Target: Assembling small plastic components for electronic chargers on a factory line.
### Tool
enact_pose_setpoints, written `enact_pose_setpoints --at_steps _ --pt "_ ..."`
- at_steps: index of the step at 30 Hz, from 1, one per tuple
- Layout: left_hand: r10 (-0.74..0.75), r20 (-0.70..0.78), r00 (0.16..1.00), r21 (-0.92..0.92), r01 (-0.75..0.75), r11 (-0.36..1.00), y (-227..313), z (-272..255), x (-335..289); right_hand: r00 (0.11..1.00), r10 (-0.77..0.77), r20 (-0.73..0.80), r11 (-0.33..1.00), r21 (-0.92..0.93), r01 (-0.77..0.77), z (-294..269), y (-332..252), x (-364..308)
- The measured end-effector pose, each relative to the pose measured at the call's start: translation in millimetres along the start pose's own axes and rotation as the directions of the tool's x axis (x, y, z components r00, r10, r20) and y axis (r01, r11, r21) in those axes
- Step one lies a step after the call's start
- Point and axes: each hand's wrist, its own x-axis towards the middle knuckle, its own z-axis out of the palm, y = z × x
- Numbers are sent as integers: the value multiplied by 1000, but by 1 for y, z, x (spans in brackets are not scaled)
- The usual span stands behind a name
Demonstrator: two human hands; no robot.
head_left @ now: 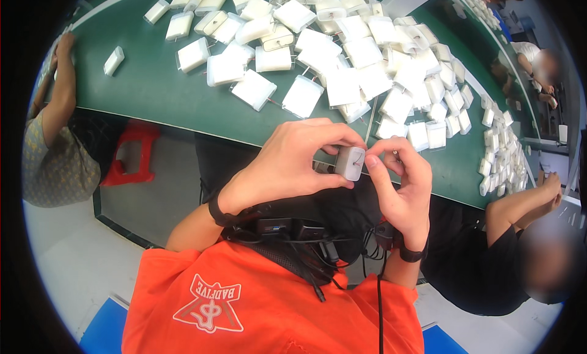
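Between the thumb and fingers of my left hand [287,164] is a small white block-shaped pack [350,165], held above the table's near edge. Its end face is turned to the right and shows a dark spot with a short reddish wire. My right hand [405,192] is close beside that face, with thumb and forefinger pinched together near its upper edge. What those fingertips grip, if anything, is too small to make out. Just beyond both hands lies a big loose heap of similar white packs [304,96], some with thin wires sticking out.
The green table [153,97] curves across the view. One lone pack [114,61] lies at far left, and more packs [504,149] form a group at right. People sit on both sides. A red stool [145,152] stands at left. Black cables [379,280] hang before me.
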Motion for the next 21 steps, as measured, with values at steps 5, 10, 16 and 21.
enact_pose_setpoints --at_steps 5,10,16,21 --pt "-9 3 1000 21 9 1000 -1 1 0 998 57 -23 998 -35 -57 3 0 6" --pt "37 -28 999 16 -36 999 -3 1 -2 998 -13 -53 995 -99 8 8 -3 10" --pt "42 -39 998 22 -41 999 -3 2 -2 999 44 14 999 -11 -44 2 2 5" --pt "49 -37 998 18 -48 999 -4 1 -3 1000 -6 12 997 -80 7 4 1 8"
